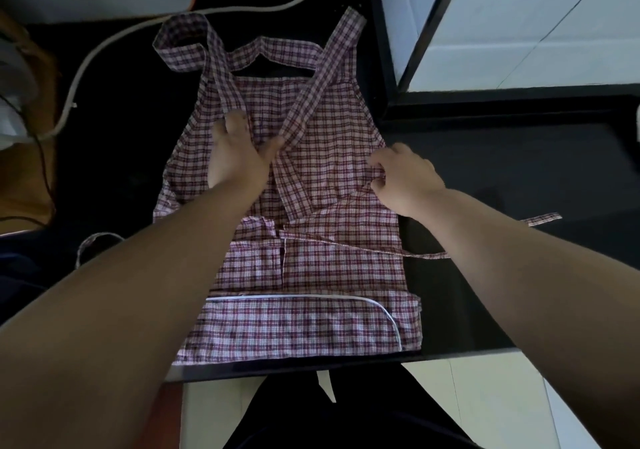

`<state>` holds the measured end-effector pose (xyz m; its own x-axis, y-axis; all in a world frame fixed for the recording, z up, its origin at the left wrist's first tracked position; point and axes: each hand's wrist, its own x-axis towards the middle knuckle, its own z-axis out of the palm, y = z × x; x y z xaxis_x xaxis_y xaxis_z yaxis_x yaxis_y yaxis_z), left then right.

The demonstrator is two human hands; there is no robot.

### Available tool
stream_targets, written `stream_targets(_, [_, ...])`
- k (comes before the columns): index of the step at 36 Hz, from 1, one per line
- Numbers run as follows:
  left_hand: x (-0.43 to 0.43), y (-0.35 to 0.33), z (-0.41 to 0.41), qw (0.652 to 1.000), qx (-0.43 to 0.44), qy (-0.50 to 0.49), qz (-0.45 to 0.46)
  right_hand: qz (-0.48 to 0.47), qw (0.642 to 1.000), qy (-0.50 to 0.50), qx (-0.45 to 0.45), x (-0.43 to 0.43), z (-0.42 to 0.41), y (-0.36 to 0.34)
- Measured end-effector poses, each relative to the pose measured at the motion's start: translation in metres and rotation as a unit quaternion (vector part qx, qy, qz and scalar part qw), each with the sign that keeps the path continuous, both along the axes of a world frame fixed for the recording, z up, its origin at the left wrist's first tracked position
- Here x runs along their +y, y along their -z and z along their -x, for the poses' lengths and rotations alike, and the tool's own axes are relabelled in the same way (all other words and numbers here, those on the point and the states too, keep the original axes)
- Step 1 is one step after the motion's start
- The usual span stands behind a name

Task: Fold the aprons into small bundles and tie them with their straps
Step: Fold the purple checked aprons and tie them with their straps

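Looking down through the head cam, I've got one plaid apron [329, 275] spread flat on a black counter [485, 171], bib end pointing away from me and the hem right at the near edge. Its pocket [298, 327], the bit with white piping, is closest to me.

My left hand [239, 161] lies flat on the upper middle of the apron, fingers straight and splayed out, pressing the cloth down. The fingertips sit on the end of the left strap [225, 77] and the thumb touches the end of the right strap [325, 77]. Both straps run diagonally up the bib, and the left one crosses the neck loop [277, 48] at the far end.

My right hand [408, 181] is at the apron's right edge, fingers curled in, pinching up a small fold of the fabric there. Can't tell exactly how much cloth is in the pinch since the knuckles cover it.

A thin tie [542, 218] trails off to the right across the counter, well apart from the bib. On the far left a white cable [114, 38] snakes over the counter, passing just beside the left strap's top bend.
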<state>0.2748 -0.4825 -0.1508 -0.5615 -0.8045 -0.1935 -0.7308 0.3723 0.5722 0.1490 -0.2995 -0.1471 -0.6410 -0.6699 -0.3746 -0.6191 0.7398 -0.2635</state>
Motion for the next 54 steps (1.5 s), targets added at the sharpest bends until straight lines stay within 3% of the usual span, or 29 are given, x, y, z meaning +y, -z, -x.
stream_targets(4, [0.001,-0.006,-0.019,0.998,0.044,0.038,0.022,0.061,0.998,0.011,0.029,0.000,-0.019,-0.005])
stream_targets(8, [0.000,-0.009,-0.021,0.994,0.014,0.045,-0.096,0.077,0.996,0.019,-0.037,-0.012,-0.035,-0.004])
stream_targets(12, [0.000,-0.005,-0.012,0.990,0.030,0.063,-0.125,0.050,0.996,-0.009,-0.071,-0.024,-0.041,-0.003])
stream_targets(18, [-0.007,-0.001,0.023,0.981,0.044,0.011,-0.189,0.030,0.990,-0.003,-0.140,-0.026,-0.025,-0.003])
stream_targets(21, [-0.009,0.003,0.035,0.952,0.109,-0.061,-0.281,0.033,0.988,0.003,-0.153,-0.026,-0.018,-0.001])
stream_targets(23, [-0.010,0.007,0.032,0.969,0.086,-0.030,-0.231,0.041,0.988,-0.005,-0.152,-0.026,-0.021,0.001])
stream_targets(26, [-0.012,0.011,0.027,0.996,-0.013,0.064,-0.062,0.054,0.988,-0.012,-0.144,-0.024,-0.023,0.004])
stream_targets(29, [-0.014,0.016,0.021,0.997,-0.039,0.049,0.054,0.063,0.988,-0.019,-0.138,-0.020,-0.024,0.007])
stream_targets(34, [-0.009,0.013,0.000,0.998,0.024,-0.005,0.061,0.053,0.988,-0.011,-0.147,-0.016,-0.024,0.008])
stream_targets(39, [-0.002,-0.002,-0.035,0.995,0.026,0.083,0.057,0.050,0.989,0.005,-0.136,-0.015,-0.034,0.002])
stream_targets(46, [0.013,-0.019,-0.096,0.983,0.052,0.148,0.099,0.111,0.994,0.017,-0.001,-0.007,-0.075,-0.010])
stream_targets(50, [0.025,-0.007,-0.139,0.957,0.083,0.244,0.132,0.163,0.985,-0.040,0.051,0.006,-0.109,-0.009])
stream_targets(54, [0.040,0.006,-0.176,0.924,0.095,0.344,0.135,0.139,0.985,-0.094,0.049,0.024,-0.143,-0.005])
